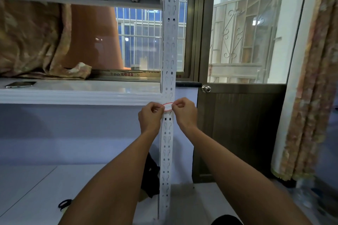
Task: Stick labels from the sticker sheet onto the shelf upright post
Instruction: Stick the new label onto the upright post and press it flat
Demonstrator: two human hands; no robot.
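Label (167,107) pinched at both ends by left hand (150,116) and right hand (185,113), across upright post (169,78); thin, floppy, tacky; probably best held by edges.

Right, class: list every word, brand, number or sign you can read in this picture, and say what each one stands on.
Flat cardboard box on the window sill behind the white shelf: red Chinese characters, too blurred to read with certainty.
Red-bordered white label held against the white perforated metal upright post by the left hand and right hand: no writing visible.
Nothing else carries readable text.
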